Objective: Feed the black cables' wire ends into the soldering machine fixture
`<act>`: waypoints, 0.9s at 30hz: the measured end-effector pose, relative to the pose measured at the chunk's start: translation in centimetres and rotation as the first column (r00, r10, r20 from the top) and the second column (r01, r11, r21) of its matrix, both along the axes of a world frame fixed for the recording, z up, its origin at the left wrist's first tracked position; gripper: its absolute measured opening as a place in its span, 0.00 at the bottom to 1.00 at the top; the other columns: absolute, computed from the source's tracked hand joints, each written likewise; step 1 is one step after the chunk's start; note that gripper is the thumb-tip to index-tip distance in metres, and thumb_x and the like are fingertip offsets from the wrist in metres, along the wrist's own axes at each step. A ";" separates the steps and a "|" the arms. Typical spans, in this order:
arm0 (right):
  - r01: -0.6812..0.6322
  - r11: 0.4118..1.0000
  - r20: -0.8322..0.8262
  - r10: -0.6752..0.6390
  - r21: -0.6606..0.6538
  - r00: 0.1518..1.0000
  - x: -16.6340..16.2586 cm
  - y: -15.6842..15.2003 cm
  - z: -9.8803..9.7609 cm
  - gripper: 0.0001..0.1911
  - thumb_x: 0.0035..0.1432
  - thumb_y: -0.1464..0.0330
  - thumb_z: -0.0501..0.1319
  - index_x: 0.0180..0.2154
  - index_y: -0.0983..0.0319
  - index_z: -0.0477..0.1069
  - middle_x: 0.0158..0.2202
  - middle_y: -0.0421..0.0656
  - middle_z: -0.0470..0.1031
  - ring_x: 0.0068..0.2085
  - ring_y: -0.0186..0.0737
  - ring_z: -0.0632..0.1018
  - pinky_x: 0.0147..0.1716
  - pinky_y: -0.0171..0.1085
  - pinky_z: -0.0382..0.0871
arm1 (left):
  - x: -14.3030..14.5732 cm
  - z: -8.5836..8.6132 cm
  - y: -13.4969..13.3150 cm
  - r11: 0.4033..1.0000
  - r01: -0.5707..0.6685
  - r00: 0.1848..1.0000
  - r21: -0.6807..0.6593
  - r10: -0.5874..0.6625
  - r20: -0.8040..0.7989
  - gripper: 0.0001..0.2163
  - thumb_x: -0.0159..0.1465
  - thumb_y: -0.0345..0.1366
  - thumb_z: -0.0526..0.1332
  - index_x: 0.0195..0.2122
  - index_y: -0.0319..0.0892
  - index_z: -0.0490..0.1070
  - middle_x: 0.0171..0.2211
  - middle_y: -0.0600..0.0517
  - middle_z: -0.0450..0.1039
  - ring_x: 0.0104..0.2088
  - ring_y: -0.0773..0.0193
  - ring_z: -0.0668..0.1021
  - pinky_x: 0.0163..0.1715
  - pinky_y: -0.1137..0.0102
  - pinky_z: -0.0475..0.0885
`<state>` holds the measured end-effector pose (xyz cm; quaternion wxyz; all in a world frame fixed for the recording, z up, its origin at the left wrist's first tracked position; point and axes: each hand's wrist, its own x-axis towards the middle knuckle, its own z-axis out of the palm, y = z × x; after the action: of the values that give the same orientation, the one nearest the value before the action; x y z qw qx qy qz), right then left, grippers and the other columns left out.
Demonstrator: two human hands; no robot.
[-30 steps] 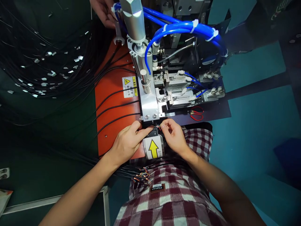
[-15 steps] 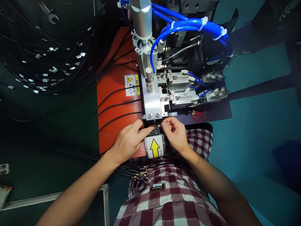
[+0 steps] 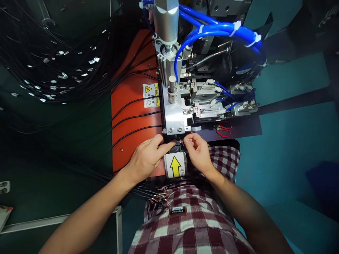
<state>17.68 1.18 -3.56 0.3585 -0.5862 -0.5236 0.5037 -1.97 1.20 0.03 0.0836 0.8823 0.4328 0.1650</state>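
Observation:
Between my hands, at the front of the machine, is a cable end with thin wires [image 3: 182, 142], one of them red. My left hand [image 3: 148, 153] is closed at the left of it, its index finger stretched to where the wires come out; the cable itself is hidden under the fingers. On the right, my right hand [image 3: 197, 148] pinches thumb and index finger at the wire tips. Just below the wires sits a small black block [image 3: 174, 147] on the machine's track, behind a plate with a yellow arrow [image 3: 174, 166].
Above my hands stands a metal press head [image 3: 172, 116] with blue air hoses [image 3: 219, 27]. Black cables [image 3: 137, 128] cross the orange plate [image 3: 119, 137]. Stripped cables [image 3: 159, 195] lie by my lap. Red-handled cutters [image 3: 224, 128] lie right. Left are bundled cables [image 3: 63, 76] and a wrench [image 3: 48, 22].
The view has shifted slightly, so the machine appears a little further right. My right fingertips have drawn slightly right, and more of the red wire shows between the hands.

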 end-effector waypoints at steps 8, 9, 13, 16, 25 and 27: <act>-0.037 0.989 0.325 -0.013 0.146 0.946 0.6 0.0 2.2 0.09 0.63 0.64 0.56 0.38 0.61 0.72 0.31 0.42 0.72 0.28 0.36 0.70 0.30 0.35 0.63 | 0.0 -0.1 -0.1 1.000 -0.015 1.000 -0.015 0.014 -0.026 0.17 0.67 0.28 0.48 0.50 0.42 0.73 0.30 0.49 0.65 0.29 0.65 0.71 0.27 0.72 0.71; -0.059 0.982 0.346 -0.007 0.181 0.938 0.5 0.1 2.4 0.09 0.62 0.64 0.57 0.39 0.61 0.72 0.30 0.42 0.72 0.28 0.36 0.70 0.30 0.35 0.63 | 0.0 -0.2 -0.1 1.000 -0.012 1.000 -0.023 0.012 -0.023 0.17 0.66 0.28 0.48 0.50 0.42 0.73 0.31 0.49 0.66 0.29 0.64 0.71 0.27 0.72 0.71; -0.105 0.967 0.389 0.005 0.234 0.921 -0.5 0.5 2.8 0.07 0.59 0.64 0.60 0.33 0.60 0.72 0.23 0.39 0.67 0.26 0.36 0.68 0.29 0.35 0.61 | 0.0 -0.1 -0.1 0.999 -0.011 1.000 -0.036 0.011 -0.014 0.18 0.66 0.27 0.48 0.50 0.42 0.73 0.31 0.48 0.66 0.30 0.64 0.72 0.27 0.72 0.71; -0.073 0.979 0.336 0.004 0.192 0.942 -0.6 0.6 2.5 0.07 0.59 0.65 0.59 0.29 0.60 0.70 0.22 0.37 0.64 0.25 0.34 0.66 0.27 0.35 0.60 | 0.0 0.0 -0.1 0.999 -0.010 1.000 -0.042 0.009 -0.015 0.18 0.66 0.27 0.48 0.50 0.42 0.73 0.31 0.48 0.66 0.30 0.63 0.72 0.27 0.72 0.71; 0.083 0.955 -0.238 -0.154 -0.285 0.959 -0.3 1.1 0.9 0.09 0.51 0.63 0.62 0.28 0.63 0.70 0.23 0.38 0.69 0.23 0.32 0.66 0.23 0.32 0.61 | -0.1 -0.2 0.0 1.000 -0.002 1.000 -0.015 0.002 0.010 0.17 0.67 0.29 0.48 0.48 0.41 0.74 0.31 0.48 0.66 0.30 0.63 0.72 0.27 0.70 0.72; 0.063 0.931 -0.285 -0.174 -0.360 0.943 -0.2 1.2 0.8 0.10 0.51 0.62 0.63 0.27 0.63 0.70 0.21 0.36 0.67 0.21 0.30 0.63 0.20 0.31 0.57 | 0.0 -0.2 0.0 1.000 0.005 1.000 0.000 -0.005 0.015 0.16 0.67 0.29 0.48 0.48 0.40 0.74 0.31 0.48 0.66 0.29 0.64 0.71 0.27 0.71 0.71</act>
<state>17.43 2.42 -2.76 0.3582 -0.5840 -0.3268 0.6510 -2.00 1.19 -0.15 0.0873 0.8821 0.4299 0.1715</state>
